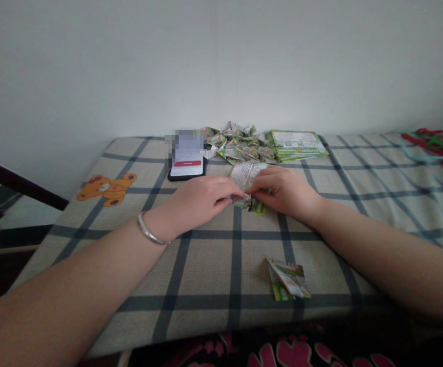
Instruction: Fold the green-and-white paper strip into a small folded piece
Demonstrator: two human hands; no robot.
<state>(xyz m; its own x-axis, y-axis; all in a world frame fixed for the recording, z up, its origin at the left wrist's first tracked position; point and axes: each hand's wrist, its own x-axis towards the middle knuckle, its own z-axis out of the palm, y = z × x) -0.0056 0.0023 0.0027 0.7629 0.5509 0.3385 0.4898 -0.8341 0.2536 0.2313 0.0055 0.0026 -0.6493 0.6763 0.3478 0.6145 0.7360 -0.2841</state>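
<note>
A printed green and white paper leaflet lies on the checked cloth, partly folded at its near end. My left hand, with a silver bangle on the wrist, pinches its near left part. From the right, my right hand pinches the same leaflet, thumb and fingers close to the left fingertips. Just beyond is a heap of folded leaflets. A stack of flat leaflets rests to the right of the heap. One folded leaflet sits apart, nearer to me.
A phone with a lit screen lies left of the heap. The checked tablecloth bears a bear-shaped figure at left. Tangled red and green strips lie far right. A pale wall rises behind the table.
</note>
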